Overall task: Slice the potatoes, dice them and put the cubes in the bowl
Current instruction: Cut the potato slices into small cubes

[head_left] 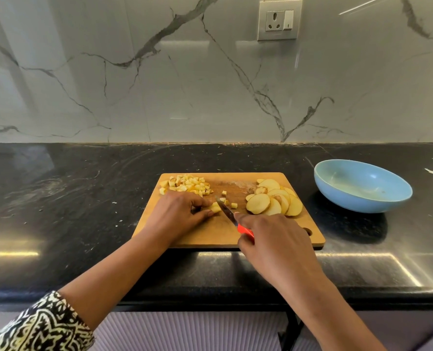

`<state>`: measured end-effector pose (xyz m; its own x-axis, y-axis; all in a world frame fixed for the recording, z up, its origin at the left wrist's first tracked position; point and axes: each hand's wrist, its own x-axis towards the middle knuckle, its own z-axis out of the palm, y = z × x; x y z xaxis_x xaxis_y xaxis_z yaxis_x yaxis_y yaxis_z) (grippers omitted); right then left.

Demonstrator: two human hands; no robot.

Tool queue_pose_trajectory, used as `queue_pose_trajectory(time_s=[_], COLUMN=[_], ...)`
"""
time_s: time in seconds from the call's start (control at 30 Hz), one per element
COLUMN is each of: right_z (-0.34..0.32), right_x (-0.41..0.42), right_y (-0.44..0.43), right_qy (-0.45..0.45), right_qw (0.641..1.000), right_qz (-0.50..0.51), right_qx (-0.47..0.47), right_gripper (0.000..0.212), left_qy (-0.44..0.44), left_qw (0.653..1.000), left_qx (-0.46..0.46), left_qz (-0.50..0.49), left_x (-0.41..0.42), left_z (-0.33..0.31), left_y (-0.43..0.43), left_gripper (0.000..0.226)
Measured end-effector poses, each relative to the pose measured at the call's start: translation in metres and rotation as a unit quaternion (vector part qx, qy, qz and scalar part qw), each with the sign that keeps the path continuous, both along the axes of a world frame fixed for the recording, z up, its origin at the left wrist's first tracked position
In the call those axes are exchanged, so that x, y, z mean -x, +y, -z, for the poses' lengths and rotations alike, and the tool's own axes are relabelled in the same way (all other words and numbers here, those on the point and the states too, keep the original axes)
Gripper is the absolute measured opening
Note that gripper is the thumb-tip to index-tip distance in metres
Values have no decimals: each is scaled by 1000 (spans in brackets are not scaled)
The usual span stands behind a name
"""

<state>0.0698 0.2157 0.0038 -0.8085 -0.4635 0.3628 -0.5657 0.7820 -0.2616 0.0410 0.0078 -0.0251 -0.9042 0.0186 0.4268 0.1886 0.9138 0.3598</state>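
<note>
Wooden cutting board (210,236) near the middle of a black counter (83,198), with a marble wall (159,84) behind and a socket (278,20) high at the right. At the far left corner of the board, a pile of potato cubes (187,184). At the far right, a fan of overlapping round potato slices (273,201), skin showing at the edges. Between the two, a few loose cubes (233,205) scattered on bare wood. Left hand (177,214) on the board's left side, fingers curled down and pinching a small potato piece (215,207) against the wood. Right hand (273,247) at the near right, clenched round the red handle of a knife (229,215), forefinger stretched along the top, blade angled far and left against the held piece, just beside the left fingertips. Blue bowl (349,201) on the counter to the right of the board, apart from it and slightly farther back. Patterned black-and-white sleeve (40,325) on the left forearm at the near left corner. Ribbed pale cabinet front (185,330) below the counter edge.
</note>
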Motion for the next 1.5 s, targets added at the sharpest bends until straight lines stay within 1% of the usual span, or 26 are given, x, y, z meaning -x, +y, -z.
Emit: queue_pose_trajectory(time_s=[0.33,0.4,0.5,0.6,0.67,0.8,0.9,1.0,1.13,1.3,1.5], right_z=[0,0,0,2,4,0,3,12,8,1,-4], right_x=[1,5,19,22,15,3,9,17,27,21,1], right_y=[-7,-10,-24,-32,-20,3,-9,-23,-26,-12,-9], right_qy=[14,13,-1,-9,-8,-11,13,33,5,4,5], right_qw=[999,999,996,994,993,993,993,995,996,999,1000], right_qz=[-11,-14,-13,-20,-32,-36,-25,-2,13,7,-23], right_qx=[-41,-50,-91,-110,-114,-108,-111,-90,-89,-33,-9], right_gripper=[43,39,31,28,29,34,33,33,28,42,45], left_qy=[37,43,54,59,55,41,51,51,32,0,1], left_qw=[999,998,997,997,997,998,998,998,999,1000,998], left_qx=[28,28,35,30,28,19,14,18,10,-29,-57], left_qz=[21,23,33,41,39,34,23,17,13,2,3], left_x=[5,6,7,6,5,1,0,-1,-1,0,0], left_z=[2,2,2,1,1,1,2,2,2,2,1], left_y=[-1,-2,-1,-2,-1,-1,0,1,-1,-6,-7], left_gripper=[26,25,23,22,24,26,23,21,23,25,21])
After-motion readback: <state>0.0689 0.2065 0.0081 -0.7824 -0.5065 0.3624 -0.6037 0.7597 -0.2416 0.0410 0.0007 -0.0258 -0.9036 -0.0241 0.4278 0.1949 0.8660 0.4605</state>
